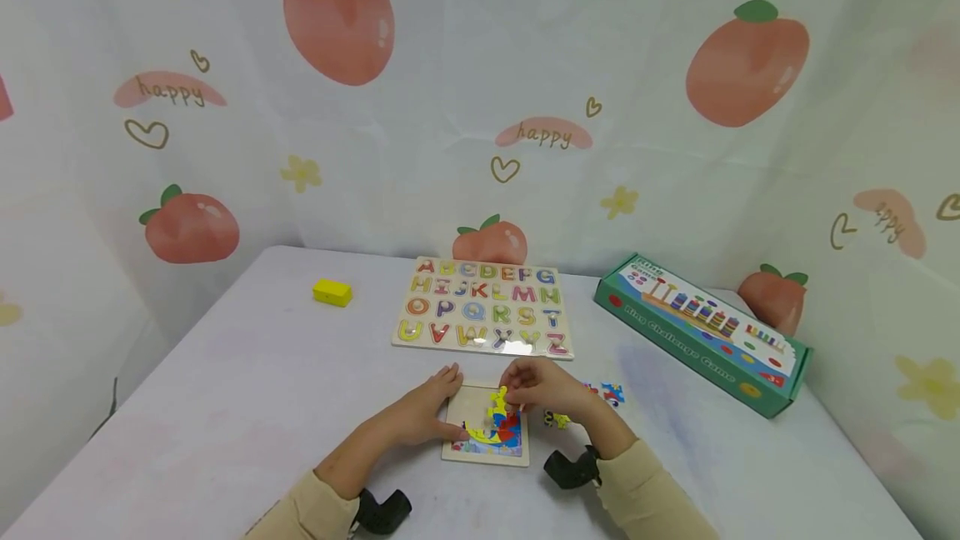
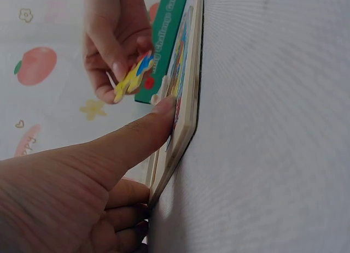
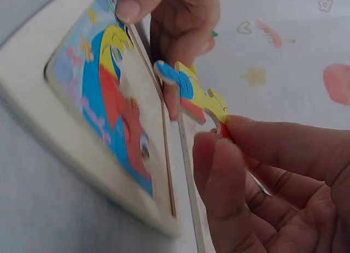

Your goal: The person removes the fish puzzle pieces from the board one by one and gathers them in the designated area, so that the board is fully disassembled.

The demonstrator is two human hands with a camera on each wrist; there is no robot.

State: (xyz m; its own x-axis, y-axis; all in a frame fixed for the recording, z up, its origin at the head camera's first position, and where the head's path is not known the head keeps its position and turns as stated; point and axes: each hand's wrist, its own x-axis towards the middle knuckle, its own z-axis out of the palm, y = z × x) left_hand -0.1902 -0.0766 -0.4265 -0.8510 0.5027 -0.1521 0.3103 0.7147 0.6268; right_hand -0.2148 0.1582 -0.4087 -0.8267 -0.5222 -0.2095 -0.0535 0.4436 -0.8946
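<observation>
Pinching a puzzle piece in yellow, blue and red between thumb and fingers of the right hand, lifted just above the puzzle board and clear of its surface! Over to the left hand: resting a thumb on the board's near left part, spreading the other fingers along its left edge, steadying rather than clutching. Down in the recess, showing yellow, red and blue along the near and right sides, with bare wood towards the far left corner. Just right of the board, partly behind the right hand, lying on the white table: more loose pieces. Further back, lying flat beyond both hands: an alphabet board, filled with coloured letters. Off to the right, set at a slant: a green Ring Challenge Game box. Away at the far left of the table, well apart from everything else: a yellow block. And hanging behind it all, printed with peaches, hearts and "happy": a pale curtain.
</observation>
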